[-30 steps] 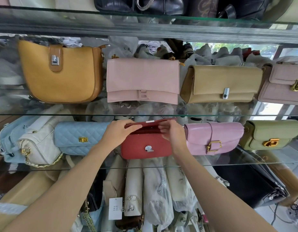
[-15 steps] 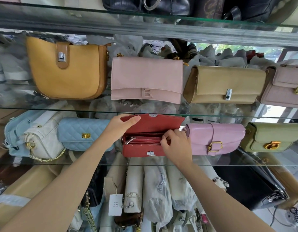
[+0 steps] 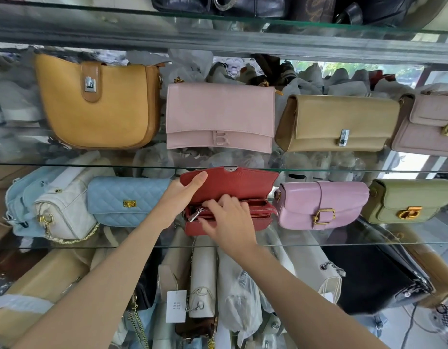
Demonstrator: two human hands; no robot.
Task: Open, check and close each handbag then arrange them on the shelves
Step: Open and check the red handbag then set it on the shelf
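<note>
Shelf (image 3: 66, 246): left grip (image 3: 180, 195) on red handbag (image 3: 233, 185) flap.

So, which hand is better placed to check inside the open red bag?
Probably the right hand: its fingers already rest at the zipped opening of the red bag, while the left hand holds the flap up.

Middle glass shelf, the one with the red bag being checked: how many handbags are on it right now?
6, left to right: light blue bag, white chain bag, blue quilted bag, open red bag, pink buckle bag, green bag. More may hide off-frame.
</note>
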